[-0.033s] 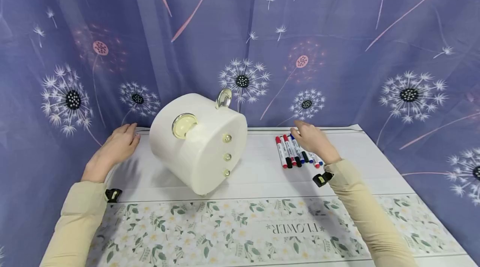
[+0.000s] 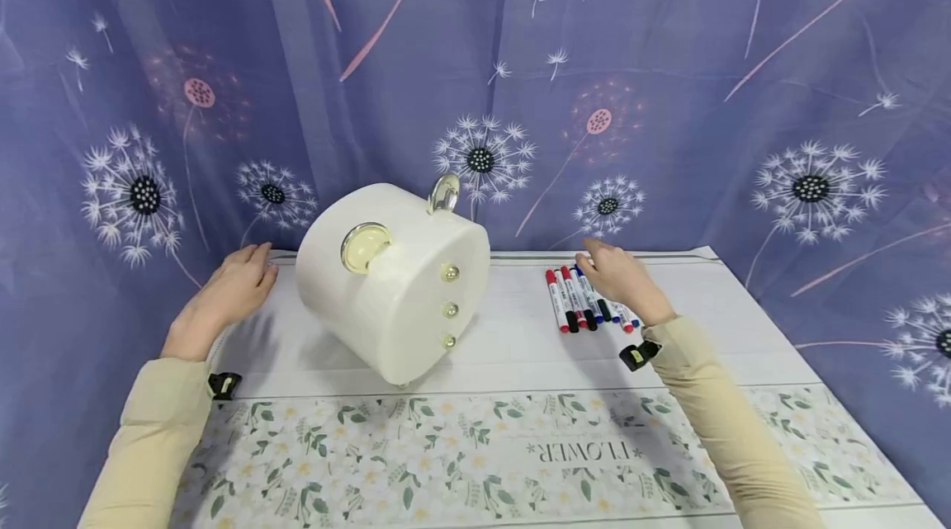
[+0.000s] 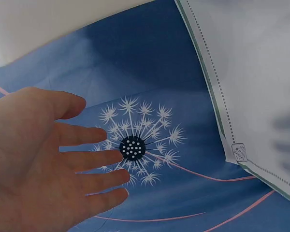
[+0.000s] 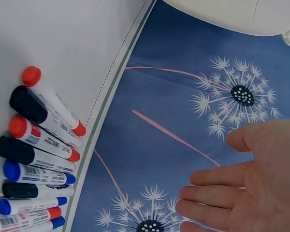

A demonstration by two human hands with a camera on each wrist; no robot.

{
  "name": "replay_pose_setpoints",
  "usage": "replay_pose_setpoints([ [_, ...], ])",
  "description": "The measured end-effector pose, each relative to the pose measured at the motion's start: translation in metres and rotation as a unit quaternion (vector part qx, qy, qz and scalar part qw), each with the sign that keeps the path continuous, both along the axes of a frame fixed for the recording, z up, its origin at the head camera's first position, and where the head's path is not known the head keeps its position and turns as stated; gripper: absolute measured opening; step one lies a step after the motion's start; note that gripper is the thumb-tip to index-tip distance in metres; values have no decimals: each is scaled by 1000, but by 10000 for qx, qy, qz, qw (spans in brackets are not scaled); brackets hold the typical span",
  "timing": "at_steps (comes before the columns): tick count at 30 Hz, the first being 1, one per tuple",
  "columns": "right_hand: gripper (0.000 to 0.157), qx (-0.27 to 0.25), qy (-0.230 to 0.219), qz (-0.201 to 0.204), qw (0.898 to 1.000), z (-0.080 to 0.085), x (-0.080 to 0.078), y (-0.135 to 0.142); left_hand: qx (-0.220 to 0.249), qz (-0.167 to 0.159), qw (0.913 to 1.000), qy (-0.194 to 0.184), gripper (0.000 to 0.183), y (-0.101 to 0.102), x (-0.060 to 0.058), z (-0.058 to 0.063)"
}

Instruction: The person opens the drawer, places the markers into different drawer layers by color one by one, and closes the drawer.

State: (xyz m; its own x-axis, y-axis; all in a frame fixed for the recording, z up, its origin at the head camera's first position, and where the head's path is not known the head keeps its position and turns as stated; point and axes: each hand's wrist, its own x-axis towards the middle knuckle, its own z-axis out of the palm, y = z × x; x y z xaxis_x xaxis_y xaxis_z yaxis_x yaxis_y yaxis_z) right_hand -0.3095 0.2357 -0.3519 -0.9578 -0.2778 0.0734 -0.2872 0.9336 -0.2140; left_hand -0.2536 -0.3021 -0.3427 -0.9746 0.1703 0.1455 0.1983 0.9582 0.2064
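Note:
A glossy cream-white drum-shaped container (image 2: 357,298) stands tilted on the table left of centre. It has a silver loop handle (image 2: 443,194), a round metal-rimmed fitting (image 2: 366,248) and gold ball knobs (image 2: 450,310) on the side turned right. My left hand (image 2: 230,290) hovers left of it, apart from it; the left wrist view shows the fingers straight and the palm bare. Several whiteboard markers (image 2: 557,303) with red, black and blue caps lie side by side to the container's right. Over their right end is my right hand (image 2: 624,277), fingers extended, holding nothing in the right wrist view.
A white cloth (image 2: 513,364) with a flowered band (image 2: 416,463) covers the table. Behind its far edge hangs a blue dandelion-print curtain (image 2: 386,116), which also closes in both sides. Black wrist straps (image 2: 641,354) sit below the hands.

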Motion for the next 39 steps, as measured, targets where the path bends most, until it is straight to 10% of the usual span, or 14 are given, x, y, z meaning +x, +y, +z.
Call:
replay_pose_setpoints([
  [5, 56, -89, 75, 3, 9999, 0, 3, 1, 377, 130, 9991, 162, 55, 7, 4, 7],
  [9, 56, -326, 96, -2, 9994, -4, 8, -1, 1065, 605, 9868, 1057, 51, 22, 15, 10],
  [14, 47, -862, 515, 27, 9949, -16, 11, -6, 2084, 915, 9396, 2557, 39, 48, 29, 11],
  [19, 38, -1426, 1099, 98, 9836, -26, 13, -14, 2574, 540, 8998, 3480, 31, 73, 41, 13],
  [30, 27, -2391, 1317, 526, 9606, -42, 21, -40, 3149, -247, 8676, 3839, 35, 104, 58, 10],
  [39, 19, -3028, 1404, 611, 9407, -48, 27, -51, 3429, -627, 8672, 3556, 26, 116, 57, 13],
])
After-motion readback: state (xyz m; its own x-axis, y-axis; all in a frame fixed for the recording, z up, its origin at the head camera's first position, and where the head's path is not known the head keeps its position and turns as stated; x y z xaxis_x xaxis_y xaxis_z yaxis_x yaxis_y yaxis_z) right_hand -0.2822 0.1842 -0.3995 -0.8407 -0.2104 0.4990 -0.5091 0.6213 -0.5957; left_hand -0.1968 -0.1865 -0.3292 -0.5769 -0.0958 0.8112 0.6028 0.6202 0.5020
